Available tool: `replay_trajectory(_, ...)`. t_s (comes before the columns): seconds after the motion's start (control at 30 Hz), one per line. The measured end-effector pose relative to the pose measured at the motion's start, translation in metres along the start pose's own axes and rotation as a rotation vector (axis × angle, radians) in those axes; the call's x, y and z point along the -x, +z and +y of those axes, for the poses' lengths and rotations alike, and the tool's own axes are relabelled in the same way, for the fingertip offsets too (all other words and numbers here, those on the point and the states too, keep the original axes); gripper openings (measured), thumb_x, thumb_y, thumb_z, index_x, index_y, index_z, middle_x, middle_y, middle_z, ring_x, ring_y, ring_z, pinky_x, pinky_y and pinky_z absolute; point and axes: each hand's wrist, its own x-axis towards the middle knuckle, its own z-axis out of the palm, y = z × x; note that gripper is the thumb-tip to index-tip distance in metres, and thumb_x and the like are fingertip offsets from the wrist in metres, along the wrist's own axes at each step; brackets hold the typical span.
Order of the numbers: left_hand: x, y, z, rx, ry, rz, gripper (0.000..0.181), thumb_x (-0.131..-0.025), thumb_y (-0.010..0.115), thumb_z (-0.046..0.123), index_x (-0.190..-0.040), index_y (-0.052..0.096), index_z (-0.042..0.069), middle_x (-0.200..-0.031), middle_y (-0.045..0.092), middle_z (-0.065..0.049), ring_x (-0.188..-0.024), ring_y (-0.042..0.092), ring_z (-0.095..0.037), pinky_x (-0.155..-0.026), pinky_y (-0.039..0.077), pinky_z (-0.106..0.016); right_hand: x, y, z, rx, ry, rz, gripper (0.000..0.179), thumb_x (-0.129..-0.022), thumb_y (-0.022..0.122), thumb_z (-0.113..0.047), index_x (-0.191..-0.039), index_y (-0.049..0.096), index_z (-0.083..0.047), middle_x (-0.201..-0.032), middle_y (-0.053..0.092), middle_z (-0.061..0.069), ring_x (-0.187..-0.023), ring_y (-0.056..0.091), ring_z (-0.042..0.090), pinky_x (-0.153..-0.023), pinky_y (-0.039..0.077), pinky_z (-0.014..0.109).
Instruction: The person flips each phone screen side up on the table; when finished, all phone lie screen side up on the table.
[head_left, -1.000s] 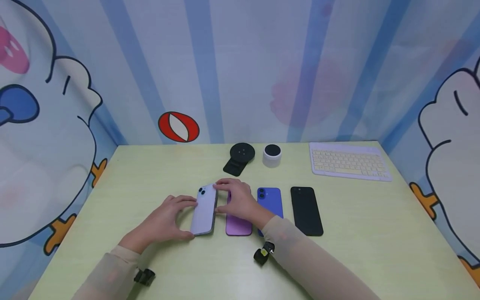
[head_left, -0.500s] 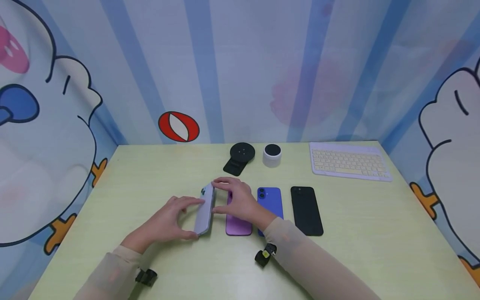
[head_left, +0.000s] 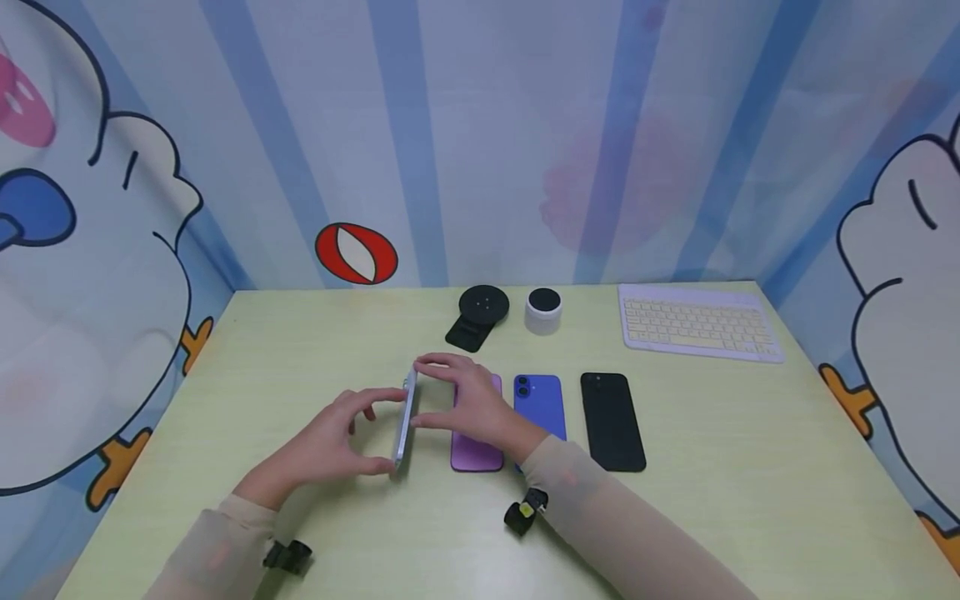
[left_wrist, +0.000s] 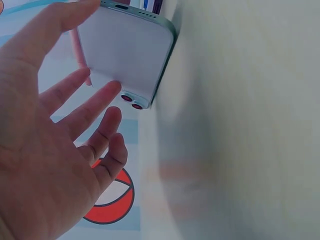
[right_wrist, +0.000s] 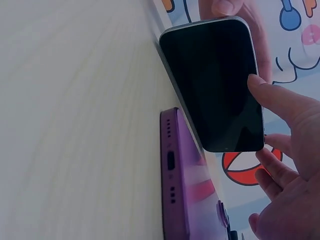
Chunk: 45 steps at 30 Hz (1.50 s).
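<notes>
In the head view a pale lilac smartphone [head_left: 406,421] stands tilted up on a long edge, between both hands. My left hand [head_left: 333,437] has its thumb at the phone's bottom end; in the left wrist view, fingertips [left_wrist: 116,86] meet the pale back [left_wrist: 127,47] near the two camera lenses. On the other side, my right hand [head_left: 480,408] holds the upper long edge with thumb and fingers. From the right wrist the dark screen [right_wrist: 215,85] is visible. A purple phone [head_left: 476,450] lies flat under the right hand, partly hidden by it.
Right of the purple phone lie a blue phone [head_left: 542,400], partly covered by the right wrist, and a black phone [head_left: 613,421]. Farther back are a black disc on a flat foot [head_left: 483,306], a white cylinder with a black top [head_left: 543,317] and a lilac keyboard [head_left: 697,323].
The lilac phone has turned from showing its back to nearly edge-on. The right fingers have moved slightly left with it; the left hand stays at its bottom end. The other phones have not moved.
</notes>
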Motion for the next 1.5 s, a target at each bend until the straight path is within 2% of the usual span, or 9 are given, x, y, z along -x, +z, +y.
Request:
replay_trajectory(0.17, 0.001, -0.008, 0.001, 0.008, 0.042, -0.001, 0.090, -0.071, 0.096, 0.038, -0.149, 0.051, 0.036, -0.144, 0.058, 0.005, -0.112, 0.053, -0.027, -0.085, 0.049, -0.042, -0.004, 0.002, -0.003, 0.011, -0.012, 0.014, 0.077, -0.080, 0.090, -0.039, -0.148, 0.059, -0.020, -0.155, 0.052, -0.002, -0.149, 0.042, 0.023, -0.120, 0.030, 0.056)
replay_trajectory(0.37, 0.002, -0.016, 0.000, -0.006, 0.082, -0.003, 0.089, -0.072, 0.096, 0.038, -0.149, 0.053, 0.032, -0.140, 0.061, 0.001, -0.109, 0.052, -0.027, -0.082, 0.047, -0.042, -0.008, 0.003, -0.010, 0.016, -0.016, 0.034, 0.076, -0.079, 0.090, -0.040, -0.146, 0.060, -0.019, -0.153, 0.054, -0.002, -0.148, 0.043, 0.023, -0.118, 0.031, 0.056)
replay_trajectory(0.63, 0.004, -0.022, -0.004, -0.007, 0.076, 0.008, 0.088, -0.071, 0.096, 0.037, -0.149, 0.054, 0.032, -0.142, 0.061, 0.003, -0.109, 0.053, -0.028, -0.082, 0.047, -0.043, -0.013, 0.006, -0.013, -0.031, -0.041, 0.039, 0.072, -0.081, 0.090, -0.034, -0.145, 0.061, -0.018, -0.153, 0.055, 0.000, -0.146, 0.046, 0.024, -0.116, 0.032, 0.058)
replay_trajectory(0.9, 0.010, -0.025, -0.010, -0.006, 0.070, 0.017, 0.088, -0.071, 0.095, 0.042, -0.149, 0.055, 0.031, -0.137, 0.063, 0.000, -0.107, 0.053, -0.027, -0.080, 0.047, -0.041, -0.017, 0.007, -0.005, 0.004, 0.003, -0.010, 0.078, -0.080, 0.091, -0.033, -0.149, 0.056, -0.025, -0.153, 0.057, -0.002, -0.145, 0.048, 0.022, -0.114, 0.033, 0.056)
replay_trajectory(1.0, 0.012, -0.027, -0.011, -0.014, 0.073, 0.022, 0.088, -0.071, 0.095, 0.043, -0.149, 0.056, 0.030, -0.134, 0.064, -0.002, -0.106, 0.053, -0.027, -0.080, 0.047, -0.039, -0.019, 0.009, -0.002, 0.035, 0.039, -0.048, 0.079, -0.080, 0.091, -0.034, -0.150, 0.056, -0.026, -0.151, 0.059, -0.004, -0.143, 0.050, 0.020, -0.116, 0.028, 0.057)
replay_trajectory(1.2, 0.017, -0.029, -0.018, -0.028, 0.057, 0.033, 0.087, -0.071, 0.096, 0.042, -0.148, 0.056, 0.030, -0.123, 0.063, -0.005, -0.105, 0.053, -0.026, -0.079, 0.047, -0.038, -0.023, 0.016, 0.004, 0.124, 0.109, -0.116, 0.077, -0.079, 0.091, -0.034, -0.148, 0.058, -0.029, -0.145, 0.063, -0.007, -0.140, 0.050, 0.022, -0.121, 0.011, 0.066)
replay_trajectory(1.3, 0.019, -0.030, -0.022, -0.037, 0.055, 0.037, 0.087, -0.071, 0.095, 0.042, -0.148, 0.056, 0.031, -0.124, 0.063, -0.005, -0.106, 0.053, -0.025, -0.079, 0.047, -0.038, -0.025, 0.018, 0.005, 0.154, 0.133, -0.138, 0.079, -0.077, 0.092, -0.034, -0.148, 0.058, -0.031, -0.143, 0.064, -0.009, -0.139, 0.049, 0.022, -0.122, 0.007, 0.066)
replay_trajectory(1.5, 0.022, -0.033, -0.029, -0.061, 0.076, 0.047, 0.091, -0.070, 0.096, 0.041, -0.150, 0.055, 0.025, -0.142, 0.061, 0.000, -0.110, 0.052, -0.025, -0.082, 0.048, -0.040, -0.024, 0.021, 0.004, 0.175, 0.147, -0.127, 0.079, -0.074, 0.095, -0.030, -0.145, 0.060, -0.031, -0.145, 0.063, -0.007, -0.140, 0.047, 0.024, -0.122, 0.006, 0.066)
